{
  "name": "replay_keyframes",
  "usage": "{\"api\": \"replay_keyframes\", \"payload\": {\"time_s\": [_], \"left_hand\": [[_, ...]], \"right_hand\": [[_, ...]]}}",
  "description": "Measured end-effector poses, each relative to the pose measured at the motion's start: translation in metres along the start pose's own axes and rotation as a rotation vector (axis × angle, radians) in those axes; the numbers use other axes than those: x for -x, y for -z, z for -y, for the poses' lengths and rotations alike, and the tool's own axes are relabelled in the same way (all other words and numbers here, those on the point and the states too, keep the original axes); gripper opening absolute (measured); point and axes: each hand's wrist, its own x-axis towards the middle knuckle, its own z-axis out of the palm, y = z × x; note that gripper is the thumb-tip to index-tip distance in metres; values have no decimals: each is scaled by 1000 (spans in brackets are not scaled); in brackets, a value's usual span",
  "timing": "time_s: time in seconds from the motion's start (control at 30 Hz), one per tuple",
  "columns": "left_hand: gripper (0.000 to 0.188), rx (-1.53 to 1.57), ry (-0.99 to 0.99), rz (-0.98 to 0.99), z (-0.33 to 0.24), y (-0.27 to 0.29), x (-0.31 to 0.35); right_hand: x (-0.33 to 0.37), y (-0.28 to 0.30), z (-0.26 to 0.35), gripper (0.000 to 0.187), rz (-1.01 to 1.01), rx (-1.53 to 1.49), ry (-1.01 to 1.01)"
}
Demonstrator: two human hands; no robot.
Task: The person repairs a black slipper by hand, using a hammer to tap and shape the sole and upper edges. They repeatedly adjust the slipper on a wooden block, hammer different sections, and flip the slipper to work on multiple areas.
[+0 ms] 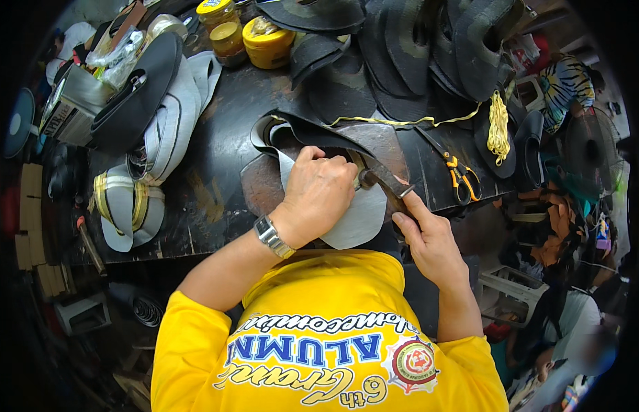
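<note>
In the middle of the bench, a black and grey shoe upper (361, 216) lies curled over a brown, worn slab (261, 182). My left hand (316, 192) is closed, its fingers curled down on the upper; what lies beneath them is hidden. My right hand (426, 237) grips a hammer (386, 180) just to the right of the left fist. The hammer's dark metal head is over the upper, close to my left knuckles. Whether its face touches the material I cannot tell.
Orange-handled scissors (464, 180) and a yellow cord hank (498, 130) lie to the right. Black shoe pieces (402, 48) pile at the back. Yellow-lidded jars (268, 42) stand behind; grey and black uppers (172, 127) are stacked left. Another person (567, 86) is at far right.
</note>
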Motion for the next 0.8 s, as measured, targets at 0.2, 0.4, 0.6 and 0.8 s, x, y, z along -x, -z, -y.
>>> {"api": "replay_keyframes", "payload": {"time_s": [0.2,0.4,0.6,0.8], "left_hand": [[5,-17,-60,-69,3,-5,4],[6,9,-53,-75,4,-6,3],[9,-136,-51,-16,5,8,-1],[14,-68,28,323,20,32,-3]], "right_hand": [[-15,-15,1,54,-121,-47,181],[-13,-4,2,50,-109,-72,132],[-16,-12,-3,55,6,102,117],[-17,-10,-4,55,44,106,62]]}}
